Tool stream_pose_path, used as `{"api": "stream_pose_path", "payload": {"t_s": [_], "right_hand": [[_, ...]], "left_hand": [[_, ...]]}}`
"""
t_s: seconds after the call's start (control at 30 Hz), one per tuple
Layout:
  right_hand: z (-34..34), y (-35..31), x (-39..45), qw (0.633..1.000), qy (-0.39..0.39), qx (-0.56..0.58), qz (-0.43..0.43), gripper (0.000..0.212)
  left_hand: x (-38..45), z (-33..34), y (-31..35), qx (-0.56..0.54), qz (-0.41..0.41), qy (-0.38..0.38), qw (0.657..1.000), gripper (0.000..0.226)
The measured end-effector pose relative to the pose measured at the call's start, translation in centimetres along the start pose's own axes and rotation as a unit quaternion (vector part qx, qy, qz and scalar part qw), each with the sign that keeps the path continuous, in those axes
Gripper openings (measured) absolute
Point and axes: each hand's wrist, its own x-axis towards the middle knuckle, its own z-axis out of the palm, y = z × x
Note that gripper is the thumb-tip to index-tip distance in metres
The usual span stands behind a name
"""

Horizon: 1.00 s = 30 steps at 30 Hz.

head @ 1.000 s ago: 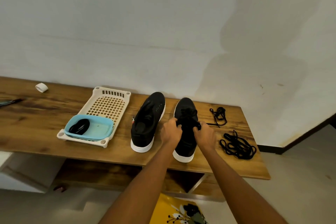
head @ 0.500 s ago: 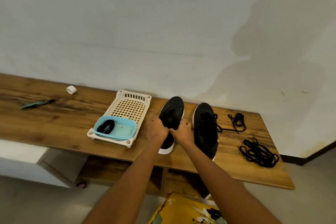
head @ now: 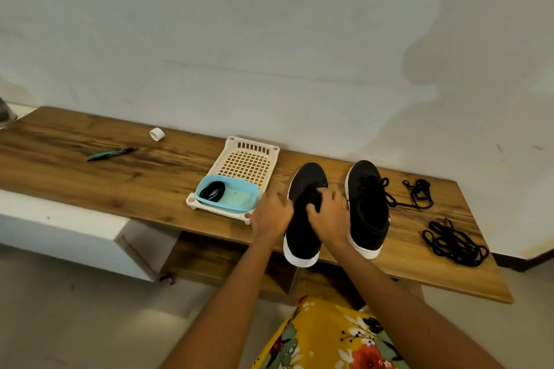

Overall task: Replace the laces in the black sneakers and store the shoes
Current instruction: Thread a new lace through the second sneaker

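Your one head camera looks forward and down over the wooden bench [head: 120, 189]. It faces the white wall [head: 269, 39] from close range.

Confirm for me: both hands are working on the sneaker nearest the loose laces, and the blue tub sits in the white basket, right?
Not quite. The head view shows the left hand and right hand on the sneaker nearest the white basket, not the laced sneaker by the loose laces. The blue tub does sit in that basket.
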Motion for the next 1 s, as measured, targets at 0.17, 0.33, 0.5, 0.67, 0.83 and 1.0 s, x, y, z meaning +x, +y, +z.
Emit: {"api": "stream_pose_path", "payload": {"t_s": [0.17,0.33,0.5,0.67,0.83,1.0], "right_hand": [[1.9,-6.0,2.1,0.99,-0.011,-0.022,-0.138,0.03],[6.3,-9.9,4.1,0.981,-0.074,0.038,-0.176,0.027],[8.6,-10.7,4.4,0.973,-0.092,0.064,-0.2,0.027],[7.3,-9.8,4.3,0.967,-0.097,0.139,-0.191,0.038],[3.3,-9.5,5.1,0.941,-0.114,0.28,-0.15,0.082],[-3.3,-9.3,4.5,0.894,-0.178,0.404,-0.082,0.056]], "left_hand": [[4.4,-4.2,-4.0,0.168,-0.041,0.116,0.978,0.027],[8.1,-6.1,-9.0,0.336,-0.086,0.039,0.937,0.027],[9.3,-6.0,-10.5,0.384,-0.05,0.03,0.921,0.024],[9.7,-6.9,-8.7,0.201,0.063,0.108,0.972,0.029],[8.6,-10.2,-1.7,-0.163,0.153,-0.03,0.974,0.018],[5.6,-13.7,7.8,-0.3,0.201,-0.128,0.924,0.018]]}}
